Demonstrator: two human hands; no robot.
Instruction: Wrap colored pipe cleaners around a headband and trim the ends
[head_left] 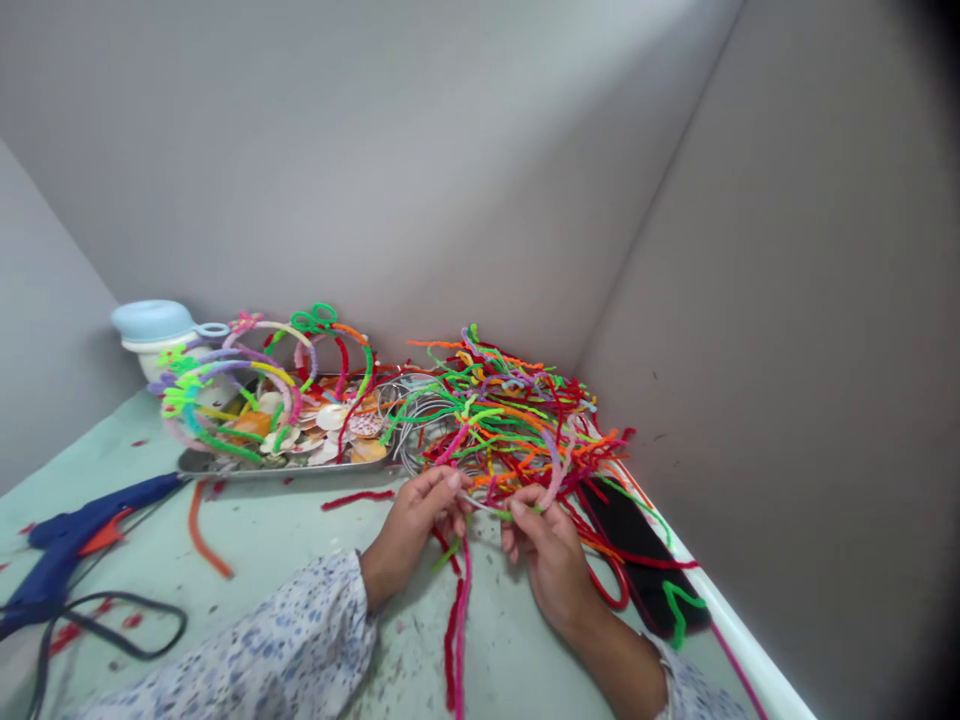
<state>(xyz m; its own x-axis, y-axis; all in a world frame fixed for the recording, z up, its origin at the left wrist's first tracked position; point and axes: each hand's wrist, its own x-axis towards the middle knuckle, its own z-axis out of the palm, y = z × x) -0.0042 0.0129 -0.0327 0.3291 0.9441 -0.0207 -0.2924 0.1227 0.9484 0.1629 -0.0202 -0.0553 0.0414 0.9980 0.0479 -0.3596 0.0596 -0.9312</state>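
Note:
Between my two hands is a thin metal headband (pixel 555 478), partly wrapped in pink, purple and green pipe cleaner. My left hand (pixel 421 512) pinches the bare, silvery stretch of it. My right hand (pixel 547 550) is closed on the wrapped part, thumb and finger at the green pipe cleaner. Just behind both hands lies a tangled heap of coloured pipe cleaners (pixel 517 405). Bare metal hoops (pixel 420 425) show at its left side. Below my left fingers, a pink pipe cleaner (pixel 462 640) and a dark red one (pixel 451 650) run towards me on the table.
A metal tray (pixel 285 472) at the back left holds shells and several wrapped headbands (pixel 289 395). Behind it stands a blue-lidded container (pixel 154 325). A blue glue gun (pixel 56 550) with its cable lies left. A dark phone-like slab (pixel 637 565) rests by the table's right edge.

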